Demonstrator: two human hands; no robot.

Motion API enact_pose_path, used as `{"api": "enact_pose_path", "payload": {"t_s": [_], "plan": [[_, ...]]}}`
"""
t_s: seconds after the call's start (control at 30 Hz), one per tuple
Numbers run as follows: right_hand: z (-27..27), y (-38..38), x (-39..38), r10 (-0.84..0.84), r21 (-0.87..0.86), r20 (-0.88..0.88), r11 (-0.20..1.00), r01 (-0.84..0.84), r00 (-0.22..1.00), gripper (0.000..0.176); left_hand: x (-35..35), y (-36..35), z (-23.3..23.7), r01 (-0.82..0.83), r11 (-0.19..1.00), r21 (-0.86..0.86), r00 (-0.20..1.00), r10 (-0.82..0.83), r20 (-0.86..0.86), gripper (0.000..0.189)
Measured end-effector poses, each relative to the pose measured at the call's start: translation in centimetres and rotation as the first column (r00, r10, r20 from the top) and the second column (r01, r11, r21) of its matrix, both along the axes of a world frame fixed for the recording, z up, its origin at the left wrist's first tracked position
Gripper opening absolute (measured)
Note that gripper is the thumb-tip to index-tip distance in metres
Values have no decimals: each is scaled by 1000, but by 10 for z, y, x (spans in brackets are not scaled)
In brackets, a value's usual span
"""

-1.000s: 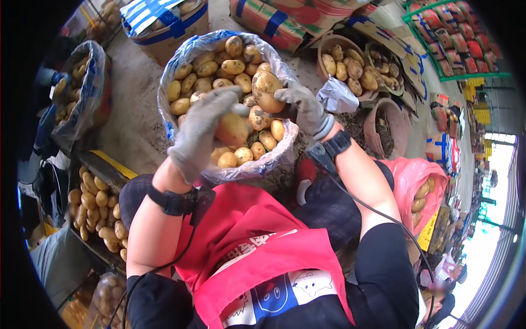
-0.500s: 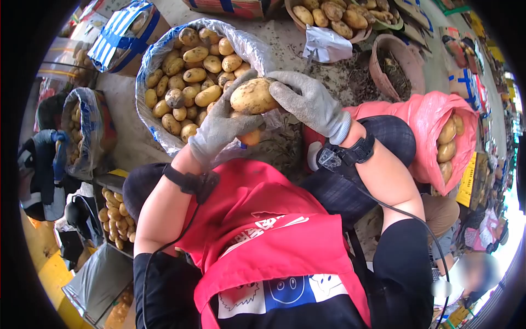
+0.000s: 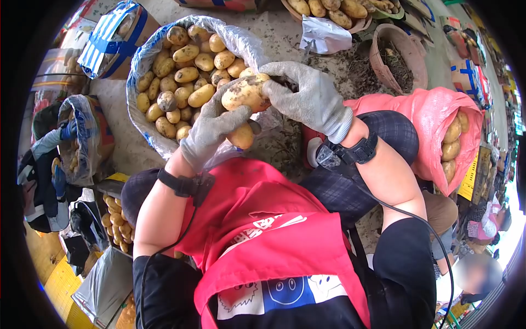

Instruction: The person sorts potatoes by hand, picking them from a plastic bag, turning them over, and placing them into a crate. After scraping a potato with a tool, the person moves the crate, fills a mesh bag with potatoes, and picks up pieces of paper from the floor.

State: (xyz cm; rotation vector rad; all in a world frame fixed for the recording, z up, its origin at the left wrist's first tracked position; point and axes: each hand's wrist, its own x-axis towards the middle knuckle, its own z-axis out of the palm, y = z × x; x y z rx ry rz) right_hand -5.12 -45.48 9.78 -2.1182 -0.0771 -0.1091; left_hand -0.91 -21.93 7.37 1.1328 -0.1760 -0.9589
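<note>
A large potato (image 3: 245, 94) with brown dirt patches is held between my two grey-gloved hands, over the near right rim of a plastic-lined container (image 3: 135, 115) full of potatoes. My left hand (image 3: 211, 130) cups its left and lower side, fingers closed round it. From the right, my right hand (image 3: 312, 98) grips its end between thumb and fingers. A smaller potato (image 3: 241, 136) shows just below my left thumb, partly covered by the glove.
An open pink sack (image 3: 422, 126) of potatoes lies beside my right knee. Further off stand a tub (image 3: 378, 66) with dirt and scraps, a basin of potatoes (image 3: 329, 12) and a blue-and-white striped package (image 3: 112, 41). At the left, another person's sleeve (image 3: 46, 143) reaches toward a lined box (image 3: 90, 159).
The held potato has shifted slightly left and turned a little in my hands. My right hand now covers more of its end. The view has moved slightly.
</note>
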Motion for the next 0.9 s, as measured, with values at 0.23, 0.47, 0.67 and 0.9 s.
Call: {"api": "enact_pose_path", "payload": {"t_s": [0.23,0.47,0.67,0.9], "plan": [[-13,-1,11,-3,262,-136,964,39,991,21,-3,3,-4,-99,995,-5,991,99,93,67],[-4,17,0,62,-148,-3,987,-62,998,40,-7,4,6,-101,950,294,860,-65,507,70],[-24,14,6,-94,-200,-2,975,92,996,31,-11,9,5,-37,954,296,902,-96,421,71],[-17,12,3,106,181,-208,981,-68,972,48,-8,5,10,-79,968,238,913,-26,407,72]]}}
